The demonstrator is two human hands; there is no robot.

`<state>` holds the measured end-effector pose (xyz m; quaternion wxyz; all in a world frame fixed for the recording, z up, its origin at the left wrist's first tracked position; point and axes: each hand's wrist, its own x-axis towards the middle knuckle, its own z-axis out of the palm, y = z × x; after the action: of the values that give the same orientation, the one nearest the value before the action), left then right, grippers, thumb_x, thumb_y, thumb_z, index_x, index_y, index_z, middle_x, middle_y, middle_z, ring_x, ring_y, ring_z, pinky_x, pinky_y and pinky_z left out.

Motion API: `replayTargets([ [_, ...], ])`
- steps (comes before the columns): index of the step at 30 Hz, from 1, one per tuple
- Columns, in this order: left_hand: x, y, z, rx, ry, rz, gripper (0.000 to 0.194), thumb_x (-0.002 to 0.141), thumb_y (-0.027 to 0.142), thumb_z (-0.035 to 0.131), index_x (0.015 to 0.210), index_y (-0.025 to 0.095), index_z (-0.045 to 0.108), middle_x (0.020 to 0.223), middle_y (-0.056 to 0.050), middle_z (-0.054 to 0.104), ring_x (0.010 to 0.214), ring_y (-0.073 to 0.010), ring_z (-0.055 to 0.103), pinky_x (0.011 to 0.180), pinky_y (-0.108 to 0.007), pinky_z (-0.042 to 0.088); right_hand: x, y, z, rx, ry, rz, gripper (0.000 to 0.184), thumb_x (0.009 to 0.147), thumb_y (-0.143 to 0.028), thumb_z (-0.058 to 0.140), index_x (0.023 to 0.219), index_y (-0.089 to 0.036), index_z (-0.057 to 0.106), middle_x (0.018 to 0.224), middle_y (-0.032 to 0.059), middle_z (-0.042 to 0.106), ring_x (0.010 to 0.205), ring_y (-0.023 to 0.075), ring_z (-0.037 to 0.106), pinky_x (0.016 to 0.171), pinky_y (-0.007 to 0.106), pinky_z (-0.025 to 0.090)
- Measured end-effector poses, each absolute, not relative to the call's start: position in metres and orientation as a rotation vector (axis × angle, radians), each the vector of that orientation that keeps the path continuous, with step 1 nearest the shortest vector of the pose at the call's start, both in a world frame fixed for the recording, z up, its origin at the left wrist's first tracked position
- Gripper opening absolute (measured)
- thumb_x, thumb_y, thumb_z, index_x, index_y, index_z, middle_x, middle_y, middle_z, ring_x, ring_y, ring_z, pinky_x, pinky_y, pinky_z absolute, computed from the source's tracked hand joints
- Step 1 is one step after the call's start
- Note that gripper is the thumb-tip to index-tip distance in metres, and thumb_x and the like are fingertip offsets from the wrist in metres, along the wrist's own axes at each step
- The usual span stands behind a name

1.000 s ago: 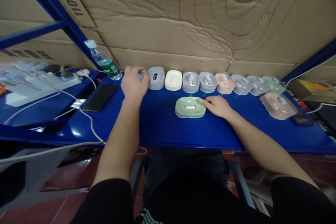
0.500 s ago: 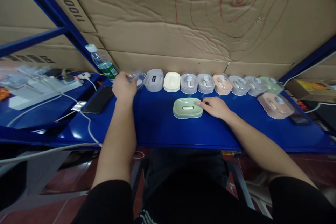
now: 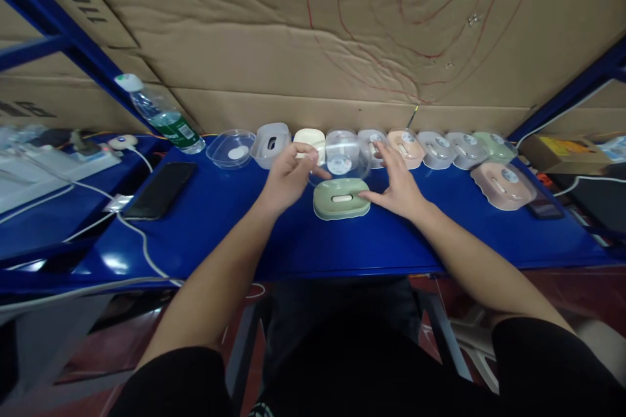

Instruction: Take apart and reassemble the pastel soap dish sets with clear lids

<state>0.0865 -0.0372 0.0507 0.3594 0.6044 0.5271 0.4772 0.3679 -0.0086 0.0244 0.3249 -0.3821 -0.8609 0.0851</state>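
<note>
Workbench — cardboard-backed (image 3: 235,45), blue-framed (image 3: 92,71)

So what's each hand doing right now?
Left hand: closed, pinching a clear lid.
Right hand: open, thumb at the green box.

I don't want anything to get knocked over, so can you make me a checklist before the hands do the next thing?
1. Left hand holds the clear lid: ok.
2. Green dish sits flat on the blue table: ok.
3. Bottle stands away from both hands: ok.
4. Black phone is out of the way: ok.
5. Right hand touches the lid: cannot tell.
</note>
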Motion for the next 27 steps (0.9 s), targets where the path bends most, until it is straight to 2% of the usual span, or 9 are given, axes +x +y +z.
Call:
replayTargets([
  [1,0.09,-0.039,0.05,1.572,1.35,1.147,0.035,0.104,0.056,0.05,0.118,0.026,0.06,0.079,-0.004,0.077,0.044,-0.0113,0.048,0.047,-0.03,0.041,0.367,-0.01,0.025,-0.973,-2.307,0.211,0.107,0.088,-0.068,0.074,0.172,-0.033,0.02,0.175,0.0118,0.035,0.155,0.0446,0.04,0.125,0.064,0.04],
  [3,0.093,-0.041,0.048,1.614,1.339,1.041,0.045,0.106,0.059,0.046,0.13,0.026,0.061,0.078,-0.004,0.076,0.044,-0.0121,0.047,0.047,-0.031,0.041,0.366,-0.012,0.027,-0.934,-2.374,0.229,0.098,0.09,-0.065,0.073,0.171,-0.038,0.025,0.175,0.0082,0.035,0.159,0.0435,0.035,0.128,0.065,0.034],
  [6,0.091,-0.04,0.045,1.774,1.424,0.981,0.052,0.107,0.06,0.041,0.138,0.024,0.063,0.072,-0.003,0.072,0.055,-0.0161,0.06,0.058,-0.032,0.049,0.366,-0.013,0.025,-0.898,-2.393,0.301,0.093,0.089,-0.063,0.076,0.169,-0.038,0.035,0.17,0.0078,0.042,0.156,0.0408,0.042,0.128,0.062,0.037],
  [9,0.087,-0.041,0.047,2.032,1.628,0.823,0.047,0.107,0.054,0.043,0.126,0.022,0.071,0.08,-0.005,0.075,0.077,-0.0222,0.071,0.073,-0.035,0.052,0.367,-0.011,0.023,-0.849,-2.412,0.347,0.093,0.084,-0.061,0.081,0.165,-0.034,0.044,0.163,0.0101,0.052,0.15,0.0387,0.05,0.127,0.058,0.041],
  [13,0.085,-0.043,0.051,2.199,1.744,0.458,0.049,0.109,0.051,0.036,0.107,0.022,0.075,0.093,-0.009,0.078,0.09,-0.0264,0.072,0.077,-0.037,0.05,0.369,-0.01,0.023,-0.836,-2.484,0.386,0.09,0.081,-0.06,0.085,0.159,-0.029,0.054,0.156,0.0122,0.059,0.143,0.0364,0.058,0.123,0.054,0.047],
  [19,0.084,-0.04,0.045,2.242,1.785,0.217,0.051,0.109,0.051,0.032,0.112,0.024,0.075,0.108,-0.011,0.079,0.098,-0.029,0.072,0.079,-0.038,0.052,0.369,-0.009,0.024,-0.91,-2.58,0.475,0.09,0.081,-0.062,0.085,0.159,-0.031,0.053,0.158,0.0105,0.058,0.141,0.0358,0.06,0.12,0.054,0.05],
  [24,0.082,-0.037,0.04,2.218,1.765,0.289,0.054,0.108,0.055,0.032,0.099,0.022,0.074,0.1,-0.012,0.078,0.093,-0.0296,0.072,0.08,-0.041,0.052,0.369,-0.006,0.021,-0.908,-2.592,0.517,0.092,0.083,-0.061,0.083,0.162,-0.03,0.049,0.161,0.0114,0.054,0.145,0.0369,0.057,0.122,0.056,0.048],
  [27,0.081,-0.035,0.04,2.173,1.77,0.3,0.057,0.107,0.061,0.034,0.086,0.023,0.071,0.087,-0.01,0.076,0.086,-0.0275,0.072,0.078,-0.039,0.05,0.371,-0.004,0.02,-0.886,-2.606,0.508,0.091,0.086,-0.049,0.08,0.167,-0.029,0.042,0.168,0.0118,0.048,0.152,0.0394,0.049,0.124,0.059,0.044],
])
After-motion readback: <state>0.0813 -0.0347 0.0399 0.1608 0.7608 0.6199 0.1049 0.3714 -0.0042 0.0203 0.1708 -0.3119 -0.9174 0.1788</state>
